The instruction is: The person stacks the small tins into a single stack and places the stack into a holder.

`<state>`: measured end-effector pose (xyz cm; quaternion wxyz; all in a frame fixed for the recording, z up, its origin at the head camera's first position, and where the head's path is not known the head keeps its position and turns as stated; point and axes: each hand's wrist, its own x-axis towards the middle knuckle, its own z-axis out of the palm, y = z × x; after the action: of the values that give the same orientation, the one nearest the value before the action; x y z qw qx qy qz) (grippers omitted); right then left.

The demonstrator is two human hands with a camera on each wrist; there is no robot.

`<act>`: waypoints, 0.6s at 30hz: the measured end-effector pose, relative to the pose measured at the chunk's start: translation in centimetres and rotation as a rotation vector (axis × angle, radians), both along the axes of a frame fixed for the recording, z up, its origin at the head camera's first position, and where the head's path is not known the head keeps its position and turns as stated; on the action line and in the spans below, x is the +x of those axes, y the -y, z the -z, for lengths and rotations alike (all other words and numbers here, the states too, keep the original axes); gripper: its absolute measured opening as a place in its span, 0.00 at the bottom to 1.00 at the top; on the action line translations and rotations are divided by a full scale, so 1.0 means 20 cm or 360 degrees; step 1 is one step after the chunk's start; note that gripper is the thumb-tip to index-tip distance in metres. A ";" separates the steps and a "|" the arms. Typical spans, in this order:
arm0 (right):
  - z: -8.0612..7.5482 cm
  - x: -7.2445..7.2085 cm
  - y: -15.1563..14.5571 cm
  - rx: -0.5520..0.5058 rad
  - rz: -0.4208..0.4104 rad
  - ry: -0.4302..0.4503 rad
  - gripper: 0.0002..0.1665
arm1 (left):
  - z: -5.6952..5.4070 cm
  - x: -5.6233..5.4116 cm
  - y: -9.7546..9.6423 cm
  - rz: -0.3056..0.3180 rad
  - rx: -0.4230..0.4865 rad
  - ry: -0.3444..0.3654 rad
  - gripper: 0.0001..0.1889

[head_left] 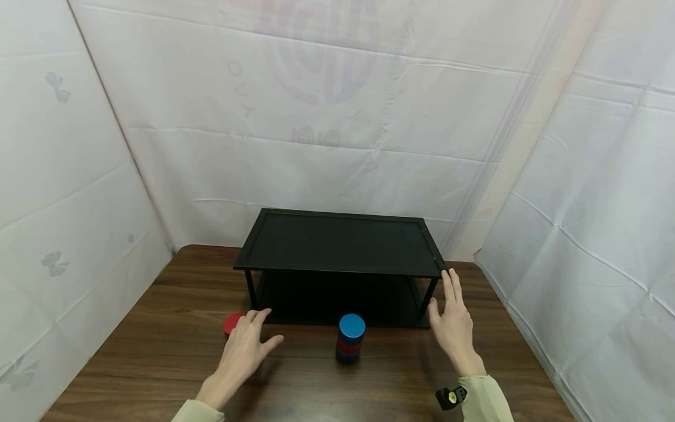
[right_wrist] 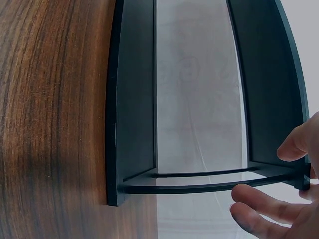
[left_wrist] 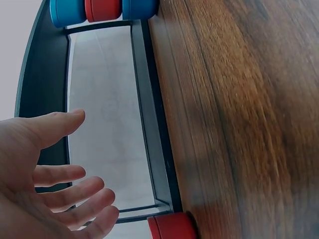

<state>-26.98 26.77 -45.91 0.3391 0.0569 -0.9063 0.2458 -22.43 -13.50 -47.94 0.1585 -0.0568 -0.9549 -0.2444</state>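
Observation:
A black two-tier shelf (head_left: 337,243) stands at the back of the wooden table. My right hand (head_left: 453,328) is at its front right corner, fingers extended beside the edge of the upper board. In the right wrist view the thumb and fingers (right_wrist: 269,204) spread around that corner, close to the thin post. My left hand (head_left: 239,351) hovers in front of the shelf's left end with nothing in it, thumb spread from loosely bent fingers. It partly covers a red round piece (head_left: 232,322) in the head view. Between the hands stands an upright stack of blue and red cylinders (head_left: 351,331).
The brown wooden table (head_left: 158,351) extends on both sides of the shelf. White patterned cloth (head_left: 316,129) hangs behind it and along both sides. A small black device (head_left: 448,398) sits on the right wrist.

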 end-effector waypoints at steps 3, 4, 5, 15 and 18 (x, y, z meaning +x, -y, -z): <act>0.00 0.00 0.00 0.0000 0.0000 -0.0003 0.38 | 0.00 0.00 0.02 -0.0010 0.0001 -0.0013 0.32; 0.00 0.00 0.00 -0.0001 0.0000 -0.0003 0.38 | 0.00 0.00 0.02 -0.0014 -0.0001 -0.0021 0.32; 0.00 0.00 0.00 -0.0003 0.0002 -0.0002 0.38 | 0.00 0.00 0.03 -0.0018 -0.0006 -0.0029 0.33; 0.00 0.00 0.00 -0.0010 0.0008 0.0022 0.38 | 0.01 0.00 0.12 -0.0051 -0.0019 -0.0105 0.33; 0.00 0.00 0.00 -0.0009 0.0004 0.0012 0.38 | 0.01 0.00 0.15 -0.0062 -0.0011 -0.0125 0.32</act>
<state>-27.00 26.74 -45.89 0.3361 0.0538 -0.9069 0.2482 -22.52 -16.40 -48.13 0.2005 -0.0483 -0.9498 -0.2354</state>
